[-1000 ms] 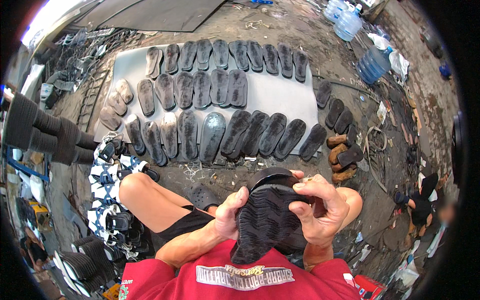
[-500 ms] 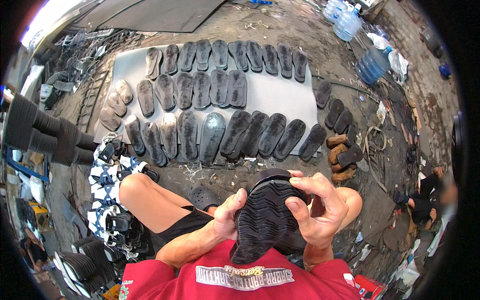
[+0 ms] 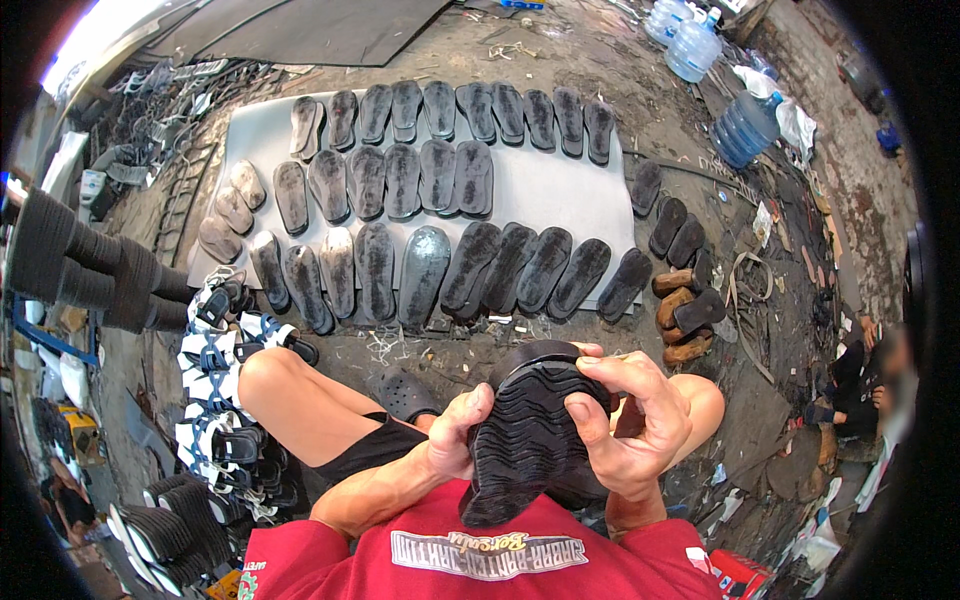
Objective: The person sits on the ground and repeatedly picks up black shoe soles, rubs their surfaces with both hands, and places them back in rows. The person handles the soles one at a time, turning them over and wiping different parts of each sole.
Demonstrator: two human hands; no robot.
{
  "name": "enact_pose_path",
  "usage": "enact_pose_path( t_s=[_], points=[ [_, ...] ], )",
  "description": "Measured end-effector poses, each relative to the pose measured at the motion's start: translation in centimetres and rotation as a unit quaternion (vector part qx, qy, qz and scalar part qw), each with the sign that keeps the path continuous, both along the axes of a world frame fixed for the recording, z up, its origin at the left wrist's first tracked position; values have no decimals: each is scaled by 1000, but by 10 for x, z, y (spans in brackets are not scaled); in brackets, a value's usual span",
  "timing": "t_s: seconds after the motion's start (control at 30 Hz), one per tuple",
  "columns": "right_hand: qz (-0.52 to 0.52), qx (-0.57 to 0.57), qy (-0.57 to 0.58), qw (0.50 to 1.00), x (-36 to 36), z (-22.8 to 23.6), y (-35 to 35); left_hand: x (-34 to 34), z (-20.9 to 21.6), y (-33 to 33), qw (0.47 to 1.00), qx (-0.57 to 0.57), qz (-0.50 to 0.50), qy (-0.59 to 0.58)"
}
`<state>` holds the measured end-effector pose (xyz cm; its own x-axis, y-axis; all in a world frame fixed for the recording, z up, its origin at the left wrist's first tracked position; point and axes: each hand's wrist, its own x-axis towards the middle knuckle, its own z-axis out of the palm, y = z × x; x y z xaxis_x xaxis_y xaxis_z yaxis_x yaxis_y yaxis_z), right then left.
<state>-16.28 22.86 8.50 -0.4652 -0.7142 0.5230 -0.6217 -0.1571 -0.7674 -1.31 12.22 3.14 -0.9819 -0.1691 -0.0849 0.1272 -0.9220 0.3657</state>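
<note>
A black sandal [image 3: 530, 435] is held up over my lap, its wavy-ridged sole facing me. My left hand [image 3: 458, 432] grips its left side, thumb along the edge and the fingers hidden behind. At the far right end, my right hand [image 3: 640, 412] pinches the sole's rim with thumb and forefinger; its other fingers are partly out of sight behind the sandal. Past my knees, dark sole pieces [image 3: 424, 275] lie in three rows on a pale sheet [image 3: 560, 200] on the ground.
Strapped white-and-black sandals [image 3: 205, 400] are heaped beside my left leg. Stacked soles [image 3: 160, 530] stand at lower left. Brown wooden blocks [image 3: 685, 347] lie right of the sheet. Large blue water bottles [image 3: 747, 130] are at far right. Another person [image 3: 860, 390] sits at the right edge.
My right hand has shifted slightly along the sandal's rim, its thumb a little lower-left. The person at the right edge has moved their arms. The sandal stays nearly in place.
</note>
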Motion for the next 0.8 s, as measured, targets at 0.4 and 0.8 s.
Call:
enact_pose_path(
  t_s=[0.4, 0.8],
  points=[
    [-77, 17, 56, 995, 11, 8, 1, -3, 8, -11, 987, -132, 16, 87],
    [-144, -37, 33, 988, 26, -39, -33, -27, -14, -8, 743, -490, 413, -195]
  ],
)
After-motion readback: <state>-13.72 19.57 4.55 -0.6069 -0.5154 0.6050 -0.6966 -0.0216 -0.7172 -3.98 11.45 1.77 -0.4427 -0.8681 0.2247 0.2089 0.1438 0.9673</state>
